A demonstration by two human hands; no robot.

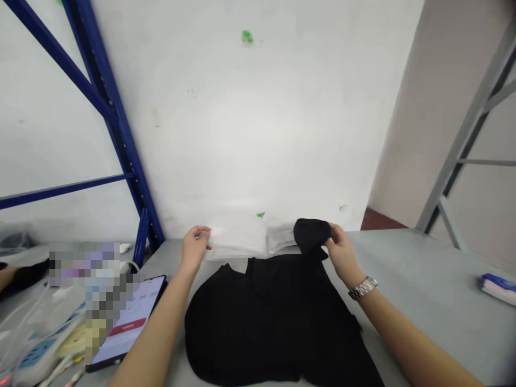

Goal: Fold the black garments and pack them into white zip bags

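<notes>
A black garment [266, 317] lies spread over the grey table in front of me. At its far right, my right hand [342, 252], with a metal watch on the wrist, pinches a raised, folded part of the black cloth. My left hand [195, 248] is at the left end of the white plastic packets [237, 239] behind the garment. Its fingers are bent, with a gap between fingertips and thumb, and no cloth shows in them. Whether it touches the plastic, I cannot tell.
A phone [133, 317] and power strips [38, 355] with cables lie at the left, partly blurred out. Blue rack posts [116, 123] rise behind them. A blue-and-white pack [500, 287] sits at the right edge. Another person's dark sleeve [30, 277] shows far left.
</notes>
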